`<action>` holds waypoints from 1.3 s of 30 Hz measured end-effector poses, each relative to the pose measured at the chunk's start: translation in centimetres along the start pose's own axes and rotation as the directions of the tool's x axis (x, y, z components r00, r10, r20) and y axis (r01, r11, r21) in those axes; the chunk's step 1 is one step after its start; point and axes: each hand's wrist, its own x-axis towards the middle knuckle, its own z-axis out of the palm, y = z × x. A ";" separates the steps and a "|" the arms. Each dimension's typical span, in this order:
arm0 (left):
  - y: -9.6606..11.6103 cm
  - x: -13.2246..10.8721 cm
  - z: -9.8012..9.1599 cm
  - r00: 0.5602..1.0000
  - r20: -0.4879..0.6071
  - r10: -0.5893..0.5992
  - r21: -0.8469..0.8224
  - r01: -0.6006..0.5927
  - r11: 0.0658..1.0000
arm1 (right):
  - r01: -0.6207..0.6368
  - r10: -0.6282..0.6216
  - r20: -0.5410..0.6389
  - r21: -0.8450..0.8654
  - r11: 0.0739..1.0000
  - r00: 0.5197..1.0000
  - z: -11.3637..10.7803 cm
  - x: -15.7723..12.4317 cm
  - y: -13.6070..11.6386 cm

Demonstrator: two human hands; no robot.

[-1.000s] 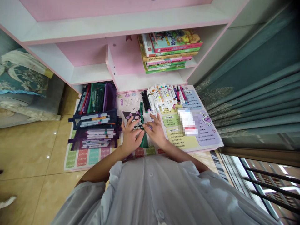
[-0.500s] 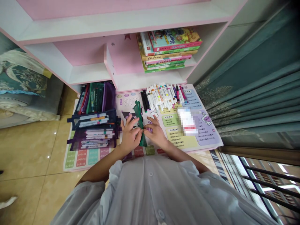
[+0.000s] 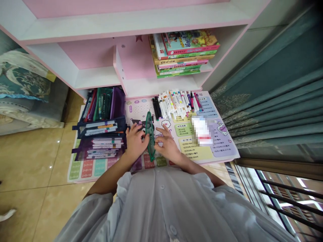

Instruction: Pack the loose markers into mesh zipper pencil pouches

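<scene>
A green mesh zip pouch stands lengthwise on the printed desk mat, its mouth spread apart so that the see-through inside shows. My left hand grips its left edge with the thumb against the mesh, the other fingers fanned out to the left. From the other side my right hand holds the right edge between thumb and bent fingers. Just beyond the pouch lie black markers and a heap of white markers.
Dark mesh pouches with markers lie at left, below upright pouches. Pink and purple pens end the marker row. A blurred white item rests on the mat at right. Books are stacked on the shelf.
The green pouch was narrow and pinched together at its middle; now its mouth is spread open. My hands have moved slightly apart, to either side of it.
</scene>
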 end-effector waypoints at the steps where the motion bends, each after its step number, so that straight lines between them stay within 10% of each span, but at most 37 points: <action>1: -0.3 0.2 0.0 1.000 -0.003 0.015 -0.010 -0.016 1.000 | -0.016 0.016 -0.002 -0.004 1.000 1.000 -0.1 -0.1 0.1; 8: -1.3 0.4 0.1 0.999 -0.039 0.027 -0.035 -0.028 0.999 | -0.176 0.171 -0.045 -0.126 0.976 0.984 -1.0 -0.3 1.1; 14: -1.1 0.2 0.6 0.985 -0.148 0.085 -0.089 -0.099 0.991 | -0.074 0.075 0.002 -0.166 0.983 0.997 -0.9 -0.1 0.3; 27: -1.7 -0.1 1.1 0.975 -0.203 0.086 -0.121 -0.113 0.986 | -0.182 0.172 -0.069 -0.540 0.822 0.983 -0.4 13.3 2.4; 39: -1.8 -0.1 0.8 0.978 -0.197 0.070 -0.146 -0.100 0.984 | -0.170 0.253 0.035 -0.651 0.740 0.967 1.8 15.2 2.6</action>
